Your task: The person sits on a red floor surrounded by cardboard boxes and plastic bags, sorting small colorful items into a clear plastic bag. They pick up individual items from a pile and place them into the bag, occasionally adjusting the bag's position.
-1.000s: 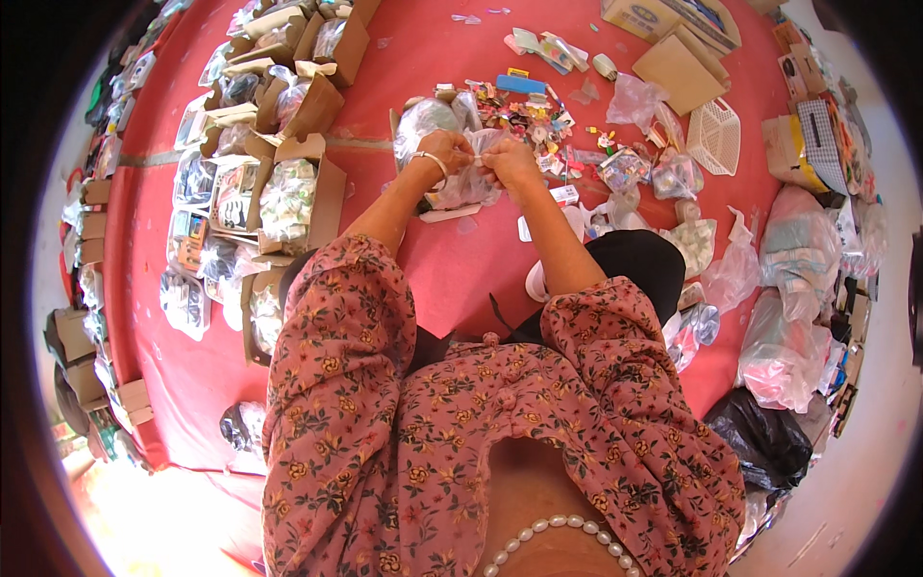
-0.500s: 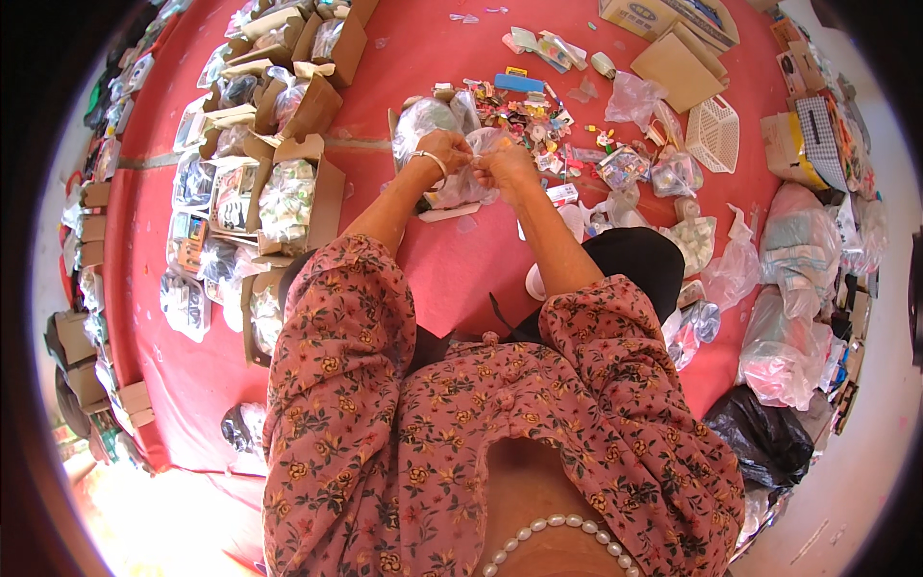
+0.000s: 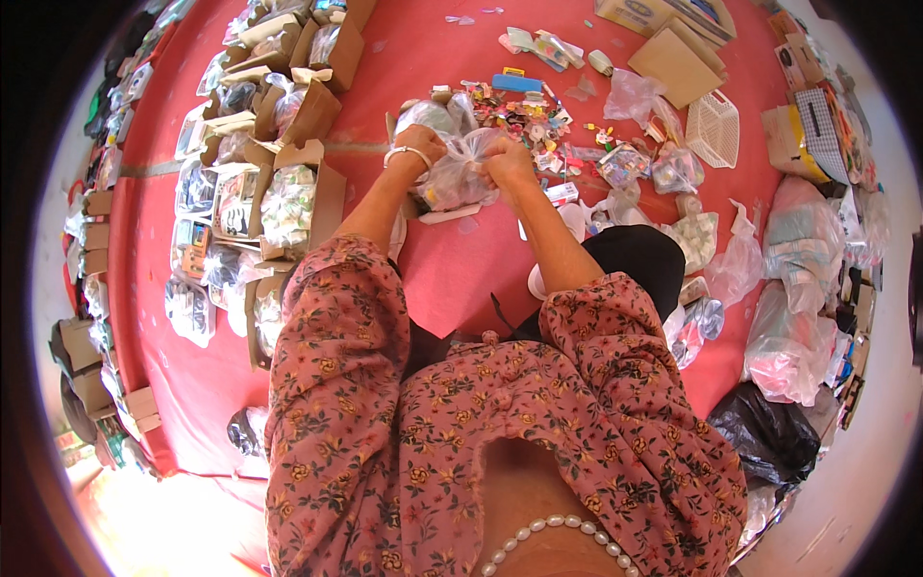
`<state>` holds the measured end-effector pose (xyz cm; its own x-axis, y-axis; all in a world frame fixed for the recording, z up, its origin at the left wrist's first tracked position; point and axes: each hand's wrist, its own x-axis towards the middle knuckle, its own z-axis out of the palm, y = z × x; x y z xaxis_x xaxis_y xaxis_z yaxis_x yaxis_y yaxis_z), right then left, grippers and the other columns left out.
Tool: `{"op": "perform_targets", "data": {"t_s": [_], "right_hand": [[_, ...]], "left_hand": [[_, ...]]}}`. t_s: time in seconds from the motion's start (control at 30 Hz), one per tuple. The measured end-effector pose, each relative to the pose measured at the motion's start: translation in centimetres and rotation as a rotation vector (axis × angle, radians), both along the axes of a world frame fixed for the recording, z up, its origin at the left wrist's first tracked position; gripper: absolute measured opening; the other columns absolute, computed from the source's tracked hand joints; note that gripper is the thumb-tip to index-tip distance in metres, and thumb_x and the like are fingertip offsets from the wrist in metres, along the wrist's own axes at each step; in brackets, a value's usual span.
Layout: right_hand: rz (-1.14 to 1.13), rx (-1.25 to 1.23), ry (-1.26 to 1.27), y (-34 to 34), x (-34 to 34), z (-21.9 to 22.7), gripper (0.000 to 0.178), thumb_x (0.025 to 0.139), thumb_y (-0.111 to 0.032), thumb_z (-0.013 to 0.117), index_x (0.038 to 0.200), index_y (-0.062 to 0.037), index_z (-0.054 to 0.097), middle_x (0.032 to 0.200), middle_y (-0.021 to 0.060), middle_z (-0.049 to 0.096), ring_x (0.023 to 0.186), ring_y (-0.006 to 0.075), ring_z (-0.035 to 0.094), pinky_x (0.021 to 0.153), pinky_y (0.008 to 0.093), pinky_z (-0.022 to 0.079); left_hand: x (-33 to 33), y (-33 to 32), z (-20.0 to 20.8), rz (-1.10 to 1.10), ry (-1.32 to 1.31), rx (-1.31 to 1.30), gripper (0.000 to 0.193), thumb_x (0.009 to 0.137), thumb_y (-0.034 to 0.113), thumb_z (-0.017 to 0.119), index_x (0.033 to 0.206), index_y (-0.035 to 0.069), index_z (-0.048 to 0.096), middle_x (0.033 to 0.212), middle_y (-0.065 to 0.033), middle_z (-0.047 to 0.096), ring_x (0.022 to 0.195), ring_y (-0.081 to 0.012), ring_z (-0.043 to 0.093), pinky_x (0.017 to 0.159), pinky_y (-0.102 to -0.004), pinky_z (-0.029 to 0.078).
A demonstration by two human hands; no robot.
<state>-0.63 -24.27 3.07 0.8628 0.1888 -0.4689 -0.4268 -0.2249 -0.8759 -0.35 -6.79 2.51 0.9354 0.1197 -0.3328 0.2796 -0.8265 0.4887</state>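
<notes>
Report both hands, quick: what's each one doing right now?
Left hand: fingers curled beside the clear plastic bag; cannot tell whether it grips it.
Right hand: closed, holding the gathered top of the clear plastic bag.

I take the place on my feed for a makeshift stockroom or sorting area; whether shop or home, I can't tell. Open cardboard cartons [image 3: 329,213] of bagged goods [image 3: 288,202] stand in rows at upper left, small colourful pieces [image 3: 531,125] lie heaped on red floor covering [image 3: 452,274] at upper centre, and stuffed plastic bags [image 3: 798,245] crowd the right side.
</notes>
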Motion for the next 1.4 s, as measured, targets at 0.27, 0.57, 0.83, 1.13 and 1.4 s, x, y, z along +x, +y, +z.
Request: {"op": "perform_targets", "data": {"t_s": [0.27,0.57,0.83,1.13,1.4], "right_hand": [[0.139,-0.135,-0.527,-3.7,3.9,12.2,0.023,0.076,-0.02,0.055,0.076,0.0021,0.058,0.059,0.0061,0.056,0.052,0.0116,0.053,0.046,0.0252,0.042],[0.36,-0.449,-0.768,-3.5,-1.3,11.6,0.02,0.069,-0.018,0.053,0.06,-0.0003,0.057,0.065,0.0183,0.059,0.067,0.0316,0.06,0.062,0.0408,0.047],[0.457,-0.565,-0.891,-5.3,-2.1,10.6,0.017,0.067,-0.017,0.057,0.073,-0.0014,0.06,0.071,0.0174,0.061,0.069,0.0302,0.062,0.06,0.04,0.049],[0.348,-0.584,-0.861,-4.6,-1.5,13.0,0.018,0.07,-0.019,0.055,0.074,-0.0024,0.06,0.076,0.0166,0.062,0.072,0.0285,0.062,0.063,0.0391,0.049],[-0.162,-0.29,-0.523,-5.8,1.8,10.3,0.033,0.078,-0.034,0.051,0.08,-0.0021,0.06,0.077,0.0175,0.06,0.078,0.0296,0.058,0.072,0.0365,0.045]], "left_hand": [[1.1,0.5,2.7,0.067,-0.277,-0.036,0.018,0.07,0.018,0.056,0.084,0.014,0.067,0.09,-0.0149,0.062,0.087,-0.0286,0.059,0.078,-0.0376,0.046],[0.9,-3.6,-1.2,-0.41,-0.002,0.288,0.035,0.07,0.034,0.063,0.093,0.008,0.062,0.091,-0.0121,0.062,0.09,-0.0277,0.056,0.079,-0.0356,0.042],[3.5,-5.0,-4.1,-0.414,0.05,0.229,0.028,0.072,0.031,0.058,0.081,0.005,0.059,0.075,-0.0105,0.058,0.071,-0.024,0.054,0.064,-0.0334,0.041],[3.0,1.6,-2.5,-0.082,0.034,-0.27,0.028,0.074,0.028,0.052,0.067,0.001,0.056,0.056,-0.0087,0.054,0.049,-0.0199,0.051,0.047,-0.0309,0.04],[-1.2,-1.6,10.5,0.201,-0.234,-0.922,0.022,0.08,0.023,0.05,0.063,0.009,0.049,0.051,0.0034,0.041,0.039,-0.0046,0.032,0.036,-0.02,0.023]]}}
